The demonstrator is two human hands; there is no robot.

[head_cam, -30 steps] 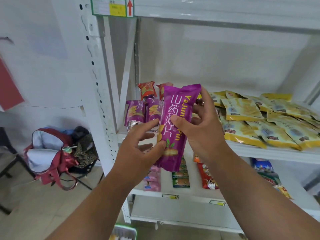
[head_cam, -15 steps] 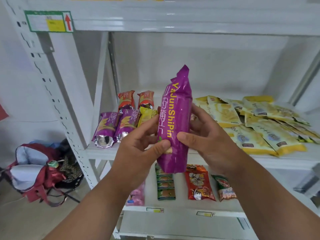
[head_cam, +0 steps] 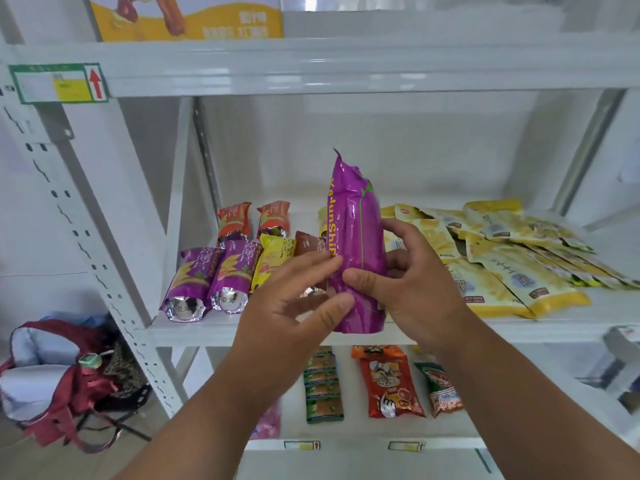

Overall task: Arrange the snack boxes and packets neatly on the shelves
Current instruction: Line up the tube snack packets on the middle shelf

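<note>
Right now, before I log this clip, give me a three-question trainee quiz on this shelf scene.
1. True or false: the purple packet is held upright.
2. Which of the hands wraps thumb and fingers round it? A) left hand B) right hand
3. Fill in: the flat pile on the right of the middle shelf is ____ packets.

Key: 1 true. 2 B; the left hand only touches the packet with nearly straight fingers. 3 yellow.
</note>
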